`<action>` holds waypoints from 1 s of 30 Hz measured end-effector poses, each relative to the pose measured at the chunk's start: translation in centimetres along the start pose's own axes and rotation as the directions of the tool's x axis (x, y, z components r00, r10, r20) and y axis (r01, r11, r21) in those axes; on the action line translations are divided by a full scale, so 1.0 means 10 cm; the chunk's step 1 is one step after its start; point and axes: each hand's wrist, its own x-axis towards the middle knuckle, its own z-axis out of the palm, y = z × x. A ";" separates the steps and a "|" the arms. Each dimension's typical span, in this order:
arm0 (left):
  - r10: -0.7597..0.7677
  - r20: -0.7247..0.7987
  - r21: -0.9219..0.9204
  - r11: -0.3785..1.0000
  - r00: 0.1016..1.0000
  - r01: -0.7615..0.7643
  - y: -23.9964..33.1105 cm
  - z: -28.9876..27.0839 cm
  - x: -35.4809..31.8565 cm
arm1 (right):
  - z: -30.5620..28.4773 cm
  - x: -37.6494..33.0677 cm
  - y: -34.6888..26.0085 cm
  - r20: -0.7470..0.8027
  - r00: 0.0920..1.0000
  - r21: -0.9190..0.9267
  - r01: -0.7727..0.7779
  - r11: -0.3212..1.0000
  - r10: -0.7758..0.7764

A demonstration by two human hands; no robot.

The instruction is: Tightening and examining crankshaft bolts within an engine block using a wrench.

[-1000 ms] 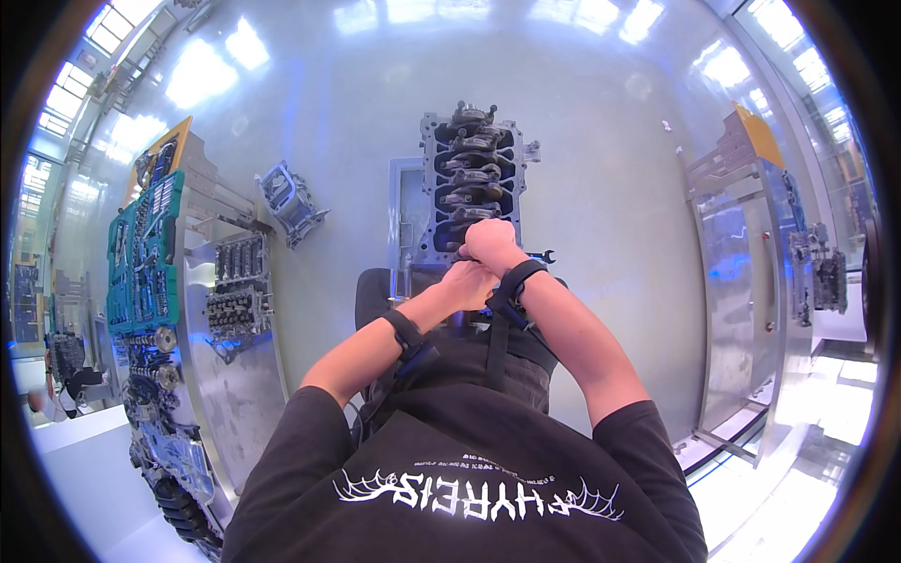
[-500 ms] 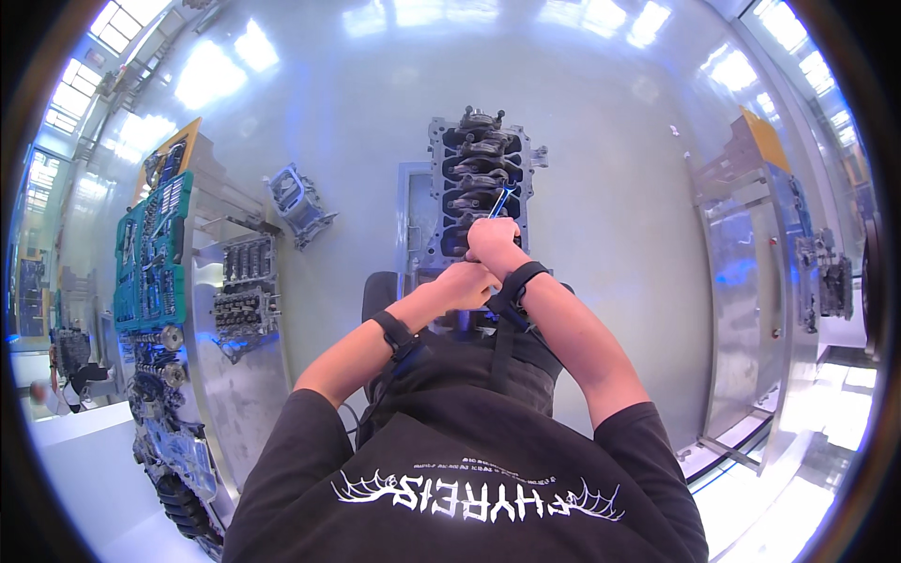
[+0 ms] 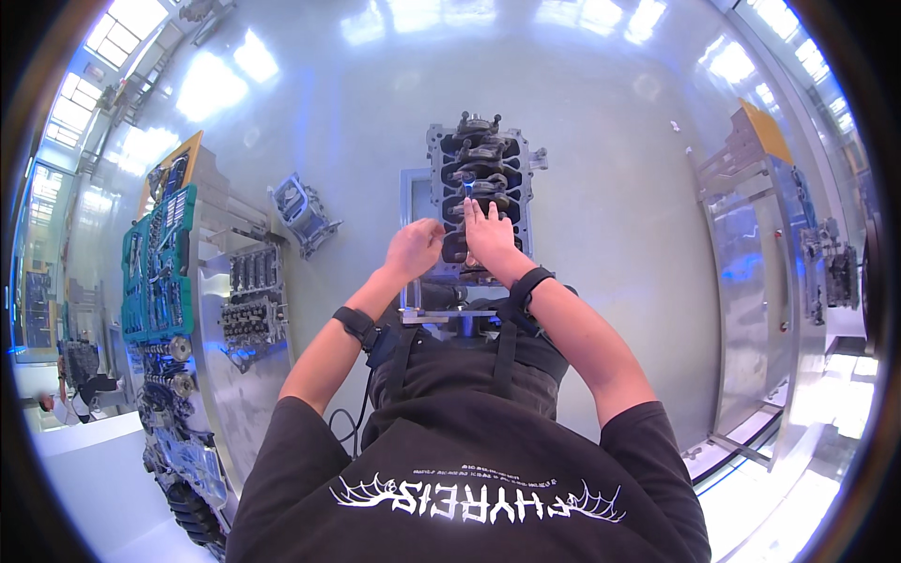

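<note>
An engine block (image 3: 526,202) stands in front of me with its crankshaft (image 3: 484,153) exposed along the middle. A slim wrench (image 3: 469,186) with a bluish shine points away from me over the crankshaft, and its near part is hidden under my right hand. My right hand (image 3: 489,235) lies over the wrench and the near half of the block with its fingers stretched out and apart. Beside the block's near left edge is my left hand (image 3: 415,250), its fingers curled together. Whatever may be between those fingertips is hidden.
On the left, a bench carries a green tool case (image 3: 160,263) full of sockets and other metal engine parts. A cylinder head (image 3: 251,305) sits beside it. A metal casting (image 3: 303,215) lies left of the block. A metal stand (image 3: 741,291) is on the right.
My hands have come apart: the left moved left and away from me, to the block's edge. My right hand's fingers have straightened, and the wrench has swung leftward over the crankshaft.
</note>
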 end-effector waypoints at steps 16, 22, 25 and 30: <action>0.041 0.136 0.191 0.979 0.990 -0.067 0.15 0.02 -0.01 | 0.07 0.02 -0.06 -0.113 0.953 -0.136 0.264 0.955 -0.280; 0.010 0.159 0.288 0.956 0.987 -0.056 0.17 0.02 0.06 | 0.18 -0.02 -0.04 -0.370 0.903 -0.165 0.169 0.972 -0.220; -0.163 0.183 0.503 0.863 0.969 0.050 0.39 -0.06 0.03 | -0.08 -0.07 -0.04 -0.104 0.993 -0.199 0.041 0.979 -0.063; -0.243 0.235 0.591 0.804 0.941 0.061 0.37 -0.12 0.07 | -0.08 -0.07 -0.07 -0.077 0.997 -0.095 -0.001 0.995 -0.007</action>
